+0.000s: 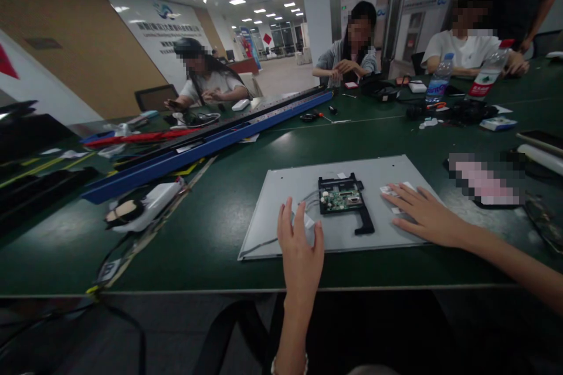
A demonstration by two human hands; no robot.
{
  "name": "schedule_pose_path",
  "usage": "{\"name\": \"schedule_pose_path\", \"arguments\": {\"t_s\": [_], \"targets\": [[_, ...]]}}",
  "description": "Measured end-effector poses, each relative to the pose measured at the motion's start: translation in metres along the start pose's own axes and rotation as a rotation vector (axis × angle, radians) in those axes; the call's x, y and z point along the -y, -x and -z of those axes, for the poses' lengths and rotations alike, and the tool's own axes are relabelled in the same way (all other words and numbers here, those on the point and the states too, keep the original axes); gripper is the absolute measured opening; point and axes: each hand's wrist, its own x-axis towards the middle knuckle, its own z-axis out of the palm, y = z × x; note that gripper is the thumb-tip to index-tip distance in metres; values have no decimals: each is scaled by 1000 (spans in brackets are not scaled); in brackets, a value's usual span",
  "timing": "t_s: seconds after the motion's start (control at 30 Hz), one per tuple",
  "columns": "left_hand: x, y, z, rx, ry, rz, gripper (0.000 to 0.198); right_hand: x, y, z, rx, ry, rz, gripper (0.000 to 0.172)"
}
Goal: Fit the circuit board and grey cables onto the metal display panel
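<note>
Panel on worktop: the pale grey panel (281,187) lies flat on the dark green worktop (220,220), at the middle of its near edge and just back from it.
Seated people (215,88): spaced along the worktop's far edge, their hands raised above or resting by their own things.
Blue rail (220,139): long and narrow, running aslant from the worktop's left part toward its far edge, well apart from the panel.
White device (156,205): left of the panel, a dark cable running from it toward the near edge.
Left hand (301,252): over the panel's near edge, left of its middle; grip loose, fingers raised and apart, nothing seen in it; contact cannot be told.
Right hand (426,217): palm down over the panel's right edge; grip spread wide and flat, grasping nothing visible; how firmly it rests cannot be told.
Black bracket (364,220): on the panel between the hands, one hooked arm pointing to the near edge.
Circuit board (343,200): green, set within the bracket.
Grey wires (312,200): at the board's left side.
White tabs (308,221): on the panel, one beside the left fingers, others by the right fingertips.
</note>
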Motion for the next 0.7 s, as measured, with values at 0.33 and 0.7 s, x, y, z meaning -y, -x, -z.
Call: {"name": "schedule_pose_path", "arguments": {"t_s": [0.33,0.7], "targets": [[3,2,-1,0,-25,-2,41,72,-67,-7,41,-68,-31,73],[5,6,0,51,-3,14,39,145,-127,-2,31,-118,-31,68]]}}
